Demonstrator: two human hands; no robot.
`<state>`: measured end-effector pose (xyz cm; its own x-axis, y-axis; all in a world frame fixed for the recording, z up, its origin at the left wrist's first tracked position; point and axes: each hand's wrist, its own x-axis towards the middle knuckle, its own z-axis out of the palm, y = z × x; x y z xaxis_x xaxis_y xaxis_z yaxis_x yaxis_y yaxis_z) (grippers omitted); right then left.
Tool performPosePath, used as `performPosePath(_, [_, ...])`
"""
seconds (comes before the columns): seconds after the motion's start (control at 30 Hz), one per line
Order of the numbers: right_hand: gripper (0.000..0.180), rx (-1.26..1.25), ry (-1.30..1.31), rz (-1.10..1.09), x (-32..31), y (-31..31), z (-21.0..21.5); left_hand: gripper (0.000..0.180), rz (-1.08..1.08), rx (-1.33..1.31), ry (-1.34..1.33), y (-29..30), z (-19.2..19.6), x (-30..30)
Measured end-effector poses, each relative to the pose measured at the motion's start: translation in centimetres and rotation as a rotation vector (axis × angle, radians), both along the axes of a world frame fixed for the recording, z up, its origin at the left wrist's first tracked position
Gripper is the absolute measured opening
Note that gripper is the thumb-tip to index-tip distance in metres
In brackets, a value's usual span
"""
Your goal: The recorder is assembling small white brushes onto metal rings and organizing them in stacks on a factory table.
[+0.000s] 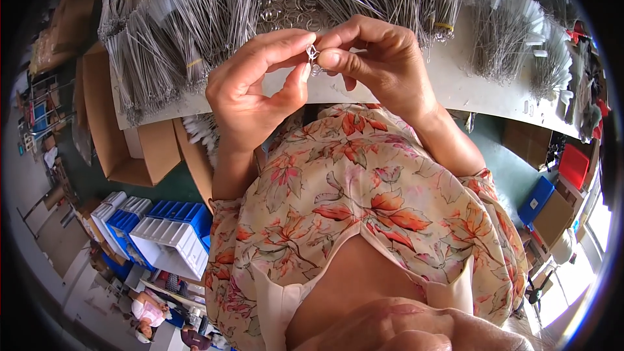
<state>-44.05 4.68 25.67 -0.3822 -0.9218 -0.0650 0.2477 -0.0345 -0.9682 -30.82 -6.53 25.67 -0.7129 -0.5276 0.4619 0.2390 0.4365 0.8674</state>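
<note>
Close together above the table's near edge, my two hands meet at a small silver metal ring [311, 52]. The thumb and forefinger of my left hand [250, 81] pinch it from the left. My right hand [383, 58] grips it from the right between thumb and curled forefinger. Just below it, another shiny ring seems to hang, partly hidden by the fingers. Behind the hands lies a heap of loose metal rings [281, 1]. Bundles of thin wire-handled brushes [208, 6] with white bristles flank that heap.
More wire brushes [504, 39] cover the right of the pale table [458, 84]; others lie at the left. An open cardboard box [117, 136] stands left of the table. Blue and white plastic bins [169, 240] are stacked lower left. Two people [151, 312] are in the background.
</note>
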Motion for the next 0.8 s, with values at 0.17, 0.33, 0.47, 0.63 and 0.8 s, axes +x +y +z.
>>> performPosePath(0.17, [0.008,0.075,0.049,0.076,-0.6,-0.3,-0.1,0.029,0.002,-0.012,0.069,-0.6,-0.8,-0.2])
performPosePath(0.33, [0.008,0.005,0.253,-0.007,0.3,-0.5,-3.0,0.027,-0.019,-0.016,0.041,-1.4,-1.5,0.6])
performPosePath(0.47, [0.006,-0.064,0.957,0.007,2.2,-0.4,-9.0,0.018,0.110,0.006,-0.520,-6.2,-2.2,1.8])
performPosePath(0.63, [0.006,-0.238,1.234,0.183,3.3,-2.0,-10.3,0.019,0.503,-0.342,-0.734,-13.1,-2.5,-0.4])
performPosePath(0.8, [0.015,-0.149,1.089,-0.092,-0.4,-1.1,-5.2,0.021,0.570,-0.484,-0.780,-15.1,-5.6,0.1])
